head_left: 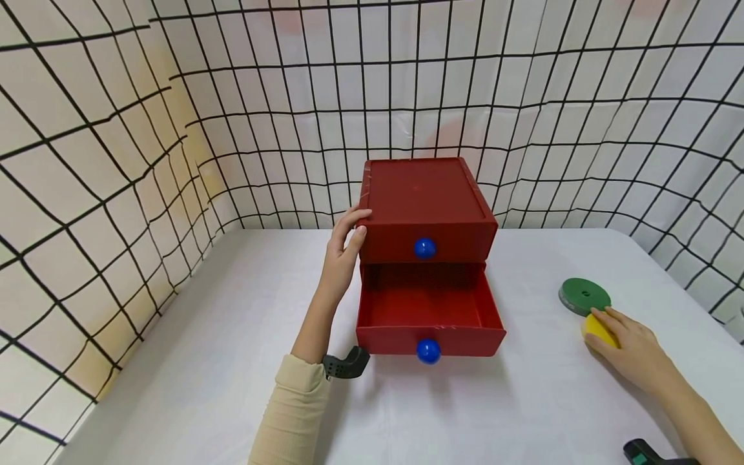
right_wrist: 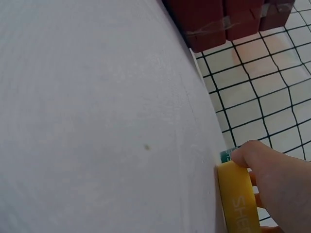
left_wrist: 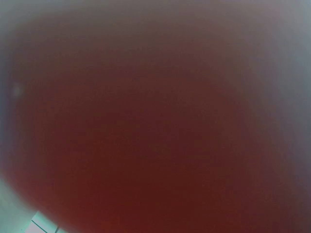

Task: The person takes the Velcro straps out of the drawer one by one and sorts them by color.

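Note:
In the head view my left hand [head_left: 343, 255] rests against the upper left side of a red two-drawer cabinet [head_left: 427, 190], fingertips over its top edge and thumb near the front corner. The lower drawer [head_left: 427, 310] stands pulled out, its bare red floor showing; the upper one is closed. Both fronts have a round blue knob [head_left: 425, 248]. At the right, my right hand [head_left: 636, 352] grips a yellow disc-like thing [head_left: 600, 330] with thumb and fingers. White letters mark the side of this yellow thing [right_wrist: 238, 199] in the right wrist view. The left wrist view is mostly blurred dark red.
A green disc [head_left: 584, 296] with a small centre hole lies just beyond the yellow thing. White cloth covers the table [head_left: 232, 323]. Behind and at both sides stand white walls with a black grid [head_left: 279, 116]. A dark band [head_left: 345, 363] is on the left wrist.

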Motion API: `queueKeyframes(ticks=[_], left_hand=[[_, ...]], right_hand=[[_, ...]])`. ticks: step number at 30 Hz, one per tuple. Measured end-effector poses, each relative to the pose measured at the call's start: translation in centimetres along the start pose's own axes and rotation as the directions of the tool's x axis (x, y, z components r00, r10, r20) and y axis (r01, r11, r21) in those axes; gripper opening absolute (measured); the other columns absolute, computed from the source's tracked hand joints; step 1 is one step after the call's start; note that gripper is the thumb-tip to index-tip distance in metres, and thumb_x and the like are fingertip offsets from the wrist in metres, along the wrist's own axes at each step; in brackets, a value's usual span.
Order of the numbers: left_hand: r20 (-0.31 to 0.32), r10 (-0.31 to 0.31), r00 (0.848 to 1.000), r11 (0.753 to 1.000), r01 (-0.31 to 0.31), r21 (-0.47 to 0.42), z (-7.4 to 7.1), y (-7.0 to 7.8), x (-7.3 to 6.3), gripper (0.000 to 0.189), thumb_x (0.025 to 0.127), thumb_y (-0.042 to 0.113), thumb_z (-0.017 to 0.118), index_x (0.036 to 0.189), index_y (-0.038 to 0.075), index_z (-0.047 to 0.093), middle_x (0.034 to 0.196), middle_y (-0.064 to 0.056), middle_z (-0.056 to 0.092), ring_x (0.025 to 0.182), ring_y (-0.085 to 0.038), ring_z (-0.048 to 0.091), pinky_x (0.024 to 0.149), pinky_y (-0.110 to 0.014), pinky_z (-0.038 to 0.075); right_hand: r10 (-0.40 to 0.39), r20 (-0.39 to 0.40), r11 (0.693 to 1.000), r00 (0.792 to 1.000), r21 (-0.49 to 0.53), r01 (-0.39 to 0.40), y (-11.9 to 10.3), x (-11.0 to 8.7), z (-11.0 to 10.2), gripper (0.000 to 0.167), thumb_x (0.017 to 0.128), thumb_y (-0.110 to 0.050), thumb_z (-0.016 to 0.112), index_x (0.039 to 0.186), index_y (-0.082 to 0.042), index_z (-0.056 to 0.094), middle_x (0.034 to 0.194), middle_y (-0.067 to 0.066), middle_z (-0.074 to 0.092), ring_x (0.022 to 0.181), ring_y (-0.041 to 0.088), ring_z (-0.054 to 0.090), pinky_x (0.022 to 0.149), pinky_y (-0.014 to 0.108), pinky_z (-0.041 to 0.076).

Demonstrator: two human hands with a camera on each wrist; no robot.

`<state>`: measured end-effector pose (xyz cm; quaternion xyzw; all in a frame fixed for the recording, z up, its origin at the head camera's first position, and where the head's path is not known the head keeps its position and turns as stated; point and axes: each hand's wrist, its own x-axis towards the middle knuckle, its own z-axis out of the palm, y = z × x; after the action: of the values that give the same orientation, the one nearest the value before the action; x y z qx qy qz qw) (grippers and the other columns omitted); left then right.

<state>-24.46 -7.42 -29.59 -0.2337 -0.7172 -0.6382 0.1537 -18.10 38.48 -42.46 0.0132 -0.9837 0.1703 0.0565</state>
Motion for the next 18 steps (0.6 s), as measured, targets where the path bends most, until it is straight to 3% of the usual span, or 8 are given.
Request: queueKeyframes(ticks=[8,18], left_hand=[[-0.003,-0.005,1.0,1.0,0.005,0.011,0.0,0.0,-0.1,0.033,0.097,0.015,0.039,0.128,0.008,0.046,0.147,-0.005,0.028,0.134,-0.018,0.027,0.104,-0.048,0.031],[0.004,0.011,1.0,1.0,-0.011,0.006,0.0,0.1,-0.3,0.033,0.097,0.015,0.038,0.128,0.007,0.045,0.146,-0.006,0.028,0.133,-0.019,0.028,0.103,-0.049,0.032]], right_hand=[[0.006,0.056,0.995,0.998,-0.102,0.0,-0.3,0.4,-0.6,0.071,0.091,-0.05,0.043,0.136,0.003,0.031,0.133,0.036,0.029,0.113,0.057,0.027,0.084,0.074,0.023],[-0.113,-0.067,0.982,0.991,-0.157,0.101,-2.4,0.6,-1.0,0.067,0.09,-0.046,0.047,0.133,0.004,0.036,0.135,0.031,0.033,0.118,0.051,0.031,0.092,0.066,0.022]])
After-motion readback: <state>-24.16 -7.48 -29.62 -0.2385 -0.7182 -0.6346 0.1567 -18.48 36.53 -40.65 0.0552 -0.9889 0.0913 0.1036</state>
